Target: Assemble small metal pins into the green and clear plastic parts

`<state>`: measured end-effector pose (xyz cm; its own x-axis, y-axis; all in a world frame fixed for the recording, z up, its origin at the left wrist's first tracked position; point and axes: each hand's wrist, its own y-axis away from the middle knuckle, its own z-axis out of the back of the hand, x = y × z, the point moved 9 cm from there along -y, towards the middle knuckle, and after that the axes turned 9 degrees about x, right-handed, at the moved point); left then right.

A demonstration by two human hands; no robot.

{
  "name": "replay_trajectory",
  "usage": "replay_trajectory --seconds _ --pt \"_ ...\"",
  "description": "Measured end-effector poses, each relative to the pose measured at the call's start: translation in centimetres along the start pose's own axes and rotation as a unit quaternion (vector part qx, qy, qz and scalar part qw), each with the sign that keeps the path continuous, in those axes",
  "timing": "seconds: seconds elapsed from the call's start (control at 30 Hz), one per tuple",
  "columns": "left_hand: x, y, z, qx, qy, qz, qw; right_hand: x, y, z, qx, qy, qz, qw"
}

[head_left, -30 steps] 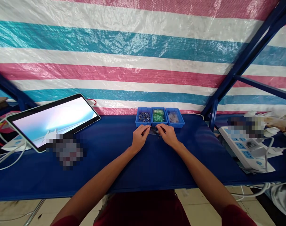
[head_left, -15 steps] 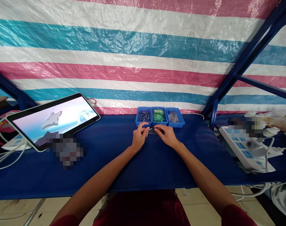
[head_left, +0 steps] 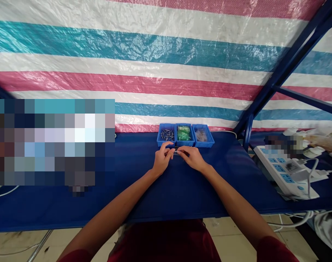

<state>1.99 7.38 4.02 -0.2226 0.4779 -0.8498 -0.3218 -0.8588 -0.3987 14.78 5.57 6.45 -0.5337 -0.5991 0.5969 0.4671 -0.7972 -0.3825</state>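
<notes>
My left hand [head_left: 163, 158] and my right hand [head_left: 191, 158] meet at the middle of the blue table [head_left: 133, 193], fingertips closed around a small shiny metal piece [head_left: 177, 153]. Its exact shape is hidden by my fingers. Just behind my hands stand three joined blue trays. The left tray [head_left: 166, 135] holds metal pins, the middle tray [head_left: 184, 134] holds green parts, and the right tray [head_left: 201, 135] holds a clear bag of small pale items.
A striped woven tarp [head_left: 182, 72] hangs behind the table, and a blue metal frame [head_left: 287, 67] runs up at the right. A white power strip [head_left: 282, 169] with cables lies on the right. A large pixelated patch [head_left: 54, 142] hides the left part of the view.
My hands have drawn closer together, and my fingers now cover most of the small dark piece between them. A pixelated patch now hides the tablet screen at the left.
</notes>
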Motion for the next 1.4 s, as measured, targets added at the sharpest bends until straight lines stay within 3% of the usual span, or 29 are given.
replay_trajectory --seconds 0.2,0.43,0.57,0.67,0.77,0.87,1.03,1.13,1.2,1.33,1.4 --pt "0.7 -0.3 0.4 -0.019 0.021 0.008 1.0 -0.9 0.4 1.2 -0.054 0.016 -0.045 0.997" --pt "-0.7 -0.2 0.9 -0.06 0.022 -0.045 0.997 -0.6 0.0 0.0 -0.009 0.015 -0.032 0.999" --pt "-0.4 -0.1 0.9 -0.063 0.033 -0.026 0.997 -0.6 -0.1 -0.9 0.032 0.029 -0.034 0.998" --pt "0.4 -0.2 0.5 -0.039 0.044 0.007 0.998 -0.9 -0.1 -0.4 0.007 0.037 -0.052 0.998" --pt "0.0 -0.4 0.3 -0.02 -0.012 -0.009 1.0 -1.3 0.3 1.1 -0.072 0.026 -0.065 0.995" --pt "-0.4 -0.2 0.2 -0.015 -0.053 -0.028 0.998 -1.5 0.5 1.7 -0.11 0.01 -0.062 0.992" --pt "-0.5 -1.3 1.8 -0.047 -0.076 -0.014 0.996 -1.3 0.5 1.7 -0.108 0.009 -0.049 0.993" --pt "-1.1 -3.7 4.0 -0.097 -0.144 -0.03 0.984 -1.6 0.6 1.9 -0.115 0.022 -0.061 0.991" --pt "-1.3 -5.4 4.5 -0.094 -0.207 -0.028 0.973 -2.0 0.5 2.1 -0.117 0.035 -0.077 0.99" --pt "-2.0 -5.9 3.8 -0.065 -0.299 -0.044 0.951 -3.3 0.4 2.1 -0.079 0.071 -0.137 0.985" --pt "-2.5 -4.8 1.9 -0.001 -0.308 -0.088 0.947 -4.0 0.3 1.8 -0.039 0.091 -0.182 0.978"
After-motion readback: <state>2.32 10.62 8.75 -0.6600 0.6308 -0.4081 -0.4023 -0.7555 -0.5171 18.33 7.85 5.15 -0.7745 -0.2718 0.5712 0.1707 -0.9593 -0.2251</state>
